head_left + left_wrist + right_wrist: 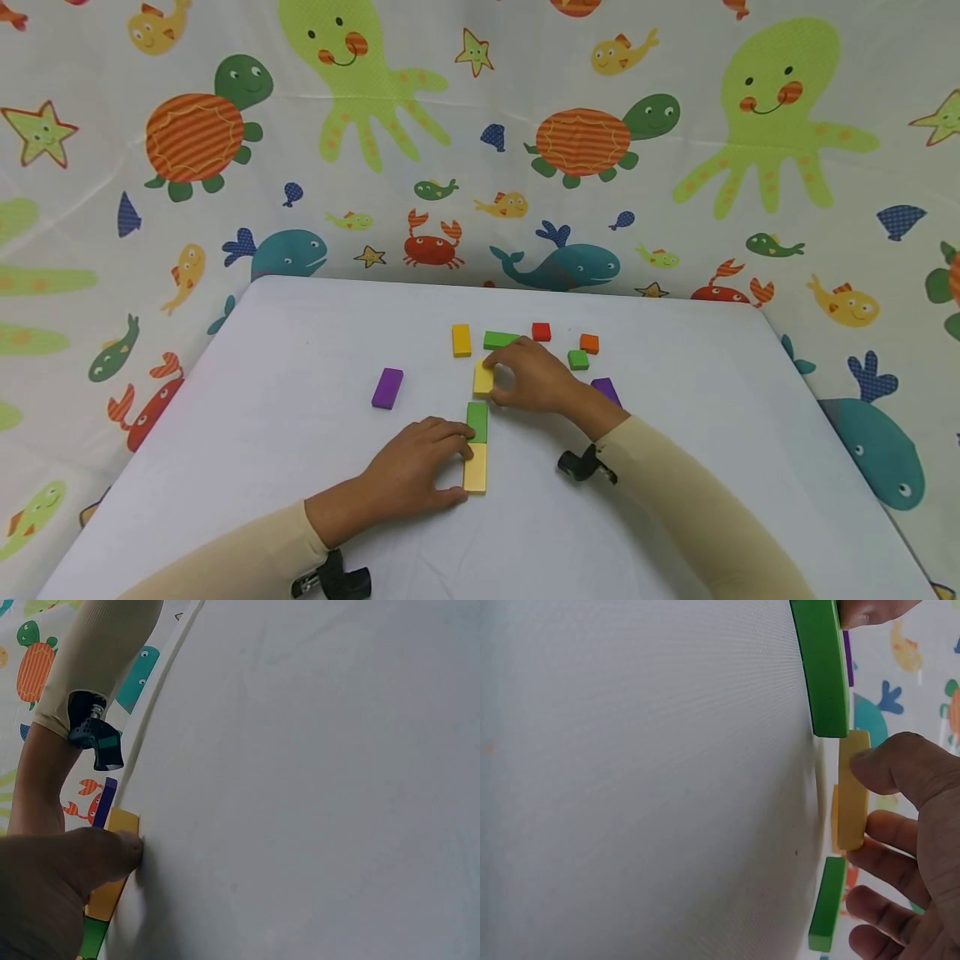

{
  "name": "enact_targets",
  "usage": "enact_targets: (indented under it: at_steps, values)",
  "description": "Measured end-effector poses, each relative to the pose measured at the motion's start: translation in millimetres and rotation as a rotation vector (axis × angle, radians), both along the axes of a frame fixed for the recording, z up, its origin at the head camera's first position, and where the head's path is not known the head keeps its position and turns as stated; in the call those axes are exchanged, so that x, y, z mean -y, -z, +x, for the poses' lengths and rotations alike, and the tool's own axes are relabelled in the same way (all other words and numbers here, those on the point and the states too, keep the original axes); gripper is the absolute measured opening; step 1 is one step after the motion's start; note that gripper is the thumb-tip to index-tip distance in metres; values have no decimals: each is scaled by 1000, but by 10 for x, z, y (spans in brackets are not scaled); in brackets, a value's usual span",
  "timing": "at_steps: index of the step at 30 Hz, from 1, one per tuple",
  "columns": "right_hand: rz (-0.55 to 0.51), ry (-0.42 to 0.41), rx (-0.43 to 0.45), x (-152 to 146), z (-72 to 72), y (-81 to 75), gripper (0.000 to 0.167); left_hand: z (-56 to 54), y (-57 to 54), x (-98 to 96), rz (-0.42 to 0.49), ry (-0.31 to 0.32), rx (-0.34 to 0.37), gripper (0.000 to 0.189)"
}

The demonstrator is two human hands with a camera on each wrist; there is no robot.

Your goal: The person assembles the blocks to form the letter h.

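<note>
My left hand (412, 467) holds the near yellow block (476, 471) with thumb and curved fingers; its fingertips also touch the green block (477, 425) lying end to end beyond it. In the left wrist view, the thumb lies across that yellow block (124, 820). My right hand (536, 379) pinches a second yellow block (482, 380) between thumb and fingers, just beyond the green block's far end. In the right wrist view, the thumb is near one end of this yellow block (853, 787), with fingertips at its other end.
Past my right hand lie another green block (498, 340), an orange-yellow block (461, 341), a red cube (541, 332), an orange cube (589, 343) and a green cube (577, 360). Purple blocks flank the line, one on the left (387, 388), another partly behind my right wrist (606, 390).
</note>
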State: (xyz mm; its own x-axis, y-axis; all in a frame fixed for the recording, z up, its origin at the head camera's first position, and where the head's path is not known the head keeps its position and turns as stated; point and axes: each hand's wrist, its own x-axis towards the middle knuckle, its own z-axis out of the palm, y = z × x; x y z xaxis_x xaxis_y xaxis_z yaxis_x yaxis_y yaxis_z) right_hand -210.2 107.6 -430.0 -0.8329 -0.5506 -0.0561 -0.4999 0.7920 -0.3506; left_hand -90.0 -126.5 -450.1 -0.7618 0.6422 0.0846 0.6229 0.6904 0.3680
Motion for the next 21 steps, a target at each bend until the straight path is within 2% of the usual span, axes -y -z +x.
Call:
enact_targets:
  at_steps: [12, 21]
  values:
    - [-1, -10, 48, 46, -24, 48, 48, 7, 9, -4, 6, -3, 2, 42]
    - [3, -7, 87, 48, -10, 43, 46, 13, 32, 4, 31, 10, -33, 40]
